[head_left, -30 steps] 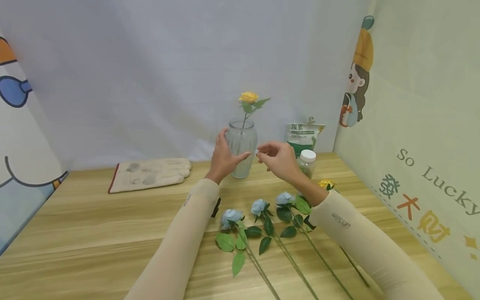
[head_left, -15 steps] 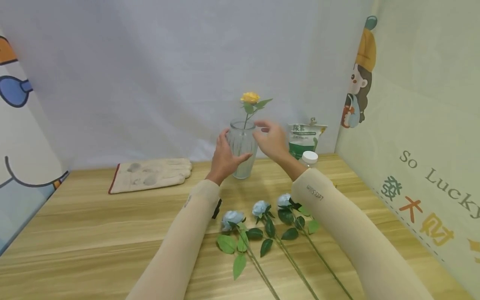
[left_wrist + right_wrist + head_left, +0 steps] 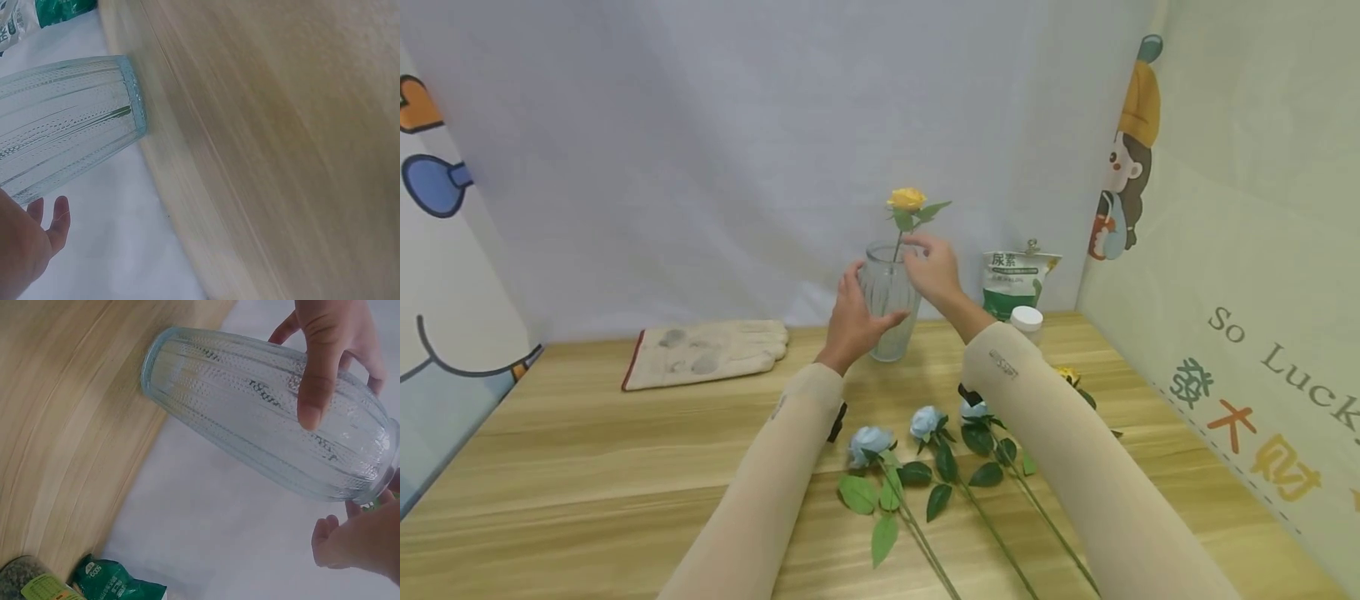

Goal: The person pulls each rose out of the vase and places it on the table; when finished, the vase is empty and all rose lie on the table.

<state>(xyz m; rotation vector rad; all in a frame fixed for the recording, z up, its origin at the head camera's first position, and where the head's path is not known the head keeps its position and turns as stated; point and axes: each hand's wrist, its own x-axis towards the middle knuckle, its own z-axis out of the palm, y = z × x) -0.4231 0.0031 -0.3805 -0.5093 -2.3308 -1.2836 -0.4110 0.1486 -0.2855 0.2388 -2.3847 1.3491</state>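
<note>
A ribbed clear glass vase (image 3: 881, 287) stands near the back edge of the table. My left hand (image 3: 852, 321) grips its left side; in the right wrist view its thumb (image 3: 317, 394) lies across the near face, with the other fingers behind. One yellow rose (image 3: 907, 199) with green leaves stands in the vase, leaning right. At the vase mouth my right hand (image 3: 934, 271) has its fingertips at the rose's stem just above the rim, seemingly pinching it; the exact contact is partly hidden. In the left wrist view the vase's base (image 3: 134, 94) rests on the wood.
Several blue roses (image 3: 870, 446) lie in front, partly under the right sleeve. Another yellow rose (image 3: 1067, 377) lies to the right. A white-capped jar (image 3: 1026, 319) and a clipped green-and-white bag (image 3: 1013, 282) stand behind the right arm. A work glove (image 3: 707, 354) lies at left.
My right hand has risen from beside the vase's lower right to its mouth, reaching the stem. My left hand stays on the vase. The view has shifted slightly.
</note>
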